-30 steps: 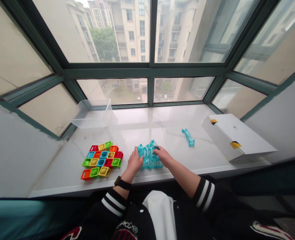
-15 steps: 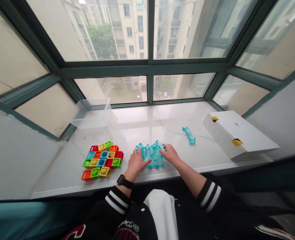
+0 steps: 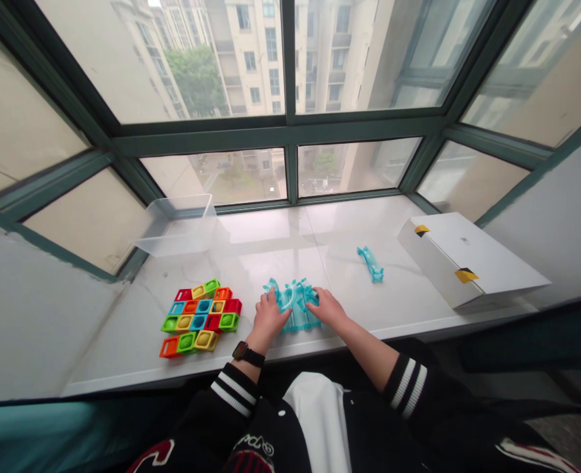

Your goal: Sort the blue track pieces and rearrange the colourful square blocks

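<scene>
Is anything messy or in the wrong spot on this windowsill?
One see-through blue piece lies alone, apart from the blue pile that the left hand and right hand touch. The colourful blocks, clear tub and white box look tidy; nothing spilled or broken.

On the sill, I have the track pile between my left hand and right hand, both touching it. The block grid lies left of them, with the tub behind it. A loose track piece lies to the right and the box farther right.
</scene>
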Motion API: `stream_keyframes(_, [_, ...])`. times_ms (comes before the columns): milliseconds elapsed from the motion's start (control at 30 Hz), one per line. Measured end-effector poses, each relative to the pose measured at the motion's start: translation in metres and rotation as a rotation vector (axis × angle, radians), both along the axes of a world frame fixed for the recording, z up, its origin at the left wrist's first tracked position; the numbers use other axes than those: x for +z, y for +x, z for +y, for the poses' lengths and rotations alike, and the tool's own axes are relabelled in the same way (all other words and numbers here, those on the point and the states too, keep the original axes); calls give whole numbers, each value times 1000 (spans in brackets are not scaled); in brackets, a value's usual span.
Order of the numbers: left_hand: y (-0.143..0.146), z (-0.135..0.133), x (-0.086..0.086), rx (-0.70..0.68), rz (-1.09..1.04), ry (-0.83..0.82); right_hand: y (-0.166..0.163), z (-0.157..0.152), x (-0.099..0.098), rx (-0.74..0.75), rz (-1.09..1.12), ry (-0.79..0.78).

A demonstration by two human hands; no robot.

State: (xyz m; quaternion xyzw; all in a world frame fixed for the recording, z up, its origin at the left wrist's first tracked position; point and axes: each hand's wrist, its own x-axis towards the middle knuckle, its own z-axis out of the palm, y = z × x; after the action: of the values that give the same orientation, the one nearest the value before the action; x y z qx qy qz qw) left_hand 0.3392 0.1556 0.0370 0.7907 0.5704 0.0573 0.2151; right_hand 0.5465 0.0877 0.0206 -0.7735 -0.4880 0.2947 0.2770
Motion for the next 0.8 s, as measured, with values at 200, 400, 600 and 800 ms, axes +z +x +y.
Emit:
stream_keyframes(200, [-4,2,0,14,11,15,2,6,1,-13,-31,-34])
stream_keyframes(400, [-7,8,-5,-1,-66,89,3,4,-3,18,-75,-27])
stream_keyframes(600, [-19,19,-2,1,-154,137,-1,5,-5,19,-147,-64])
stream_keyframes(800, [-30,27,10,50,-258,125,1,6,-8,-23,-112,-11])
